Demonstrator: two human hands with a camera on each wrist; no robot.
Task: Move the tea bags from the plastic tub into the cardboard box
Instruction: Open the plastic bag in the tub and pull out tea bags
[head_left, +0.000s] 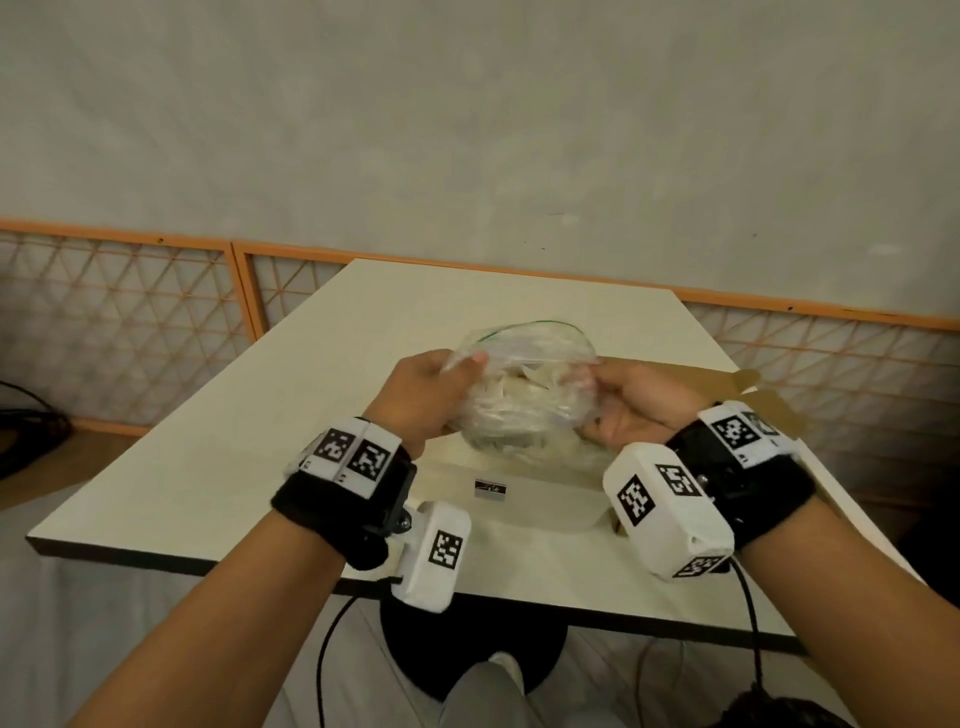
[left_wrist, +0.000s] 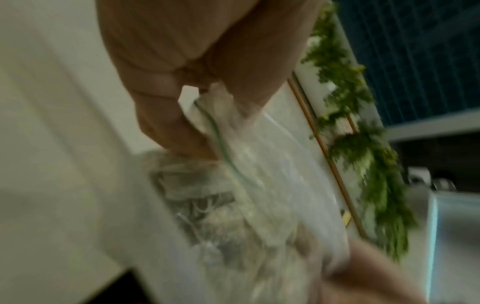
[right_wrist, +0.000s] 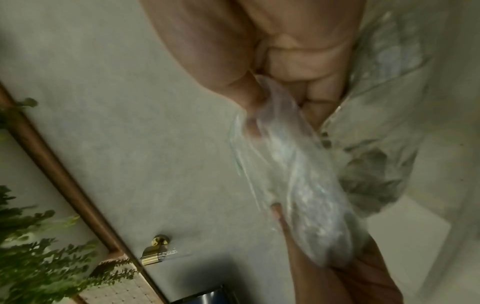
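Note:
Both hands hold a clear zip bag (head_left: 530, 395) stuffed with pale tea bags over the middle of the white table (head_left: 234, 441). My left hand (head_left: 457, 369) pinches the bag's top left edge by the green zip line (left_wrist: 218, 135). On the other side, my right hand (head_left: 597, 382) pinches the top right edge, and the film (right_wrist: 285, 164) bunches between its fingers. Under the bag stands the clear plastic tub (head_left: 545, 506) with a small dark label. The cardboard box (head_left: 737, 382) lies behind my right wrist, mostly hidden.
An orange-framed lattice fence (head_left: 130, 322) runs behind the table in front of a grey wall. Black cables (head_left: 31, 421) lie on the floor at the left. A cable hangs from each wrist camera below the table's front edge. Green plants (left_wrist: 363, 144) show at the fence.

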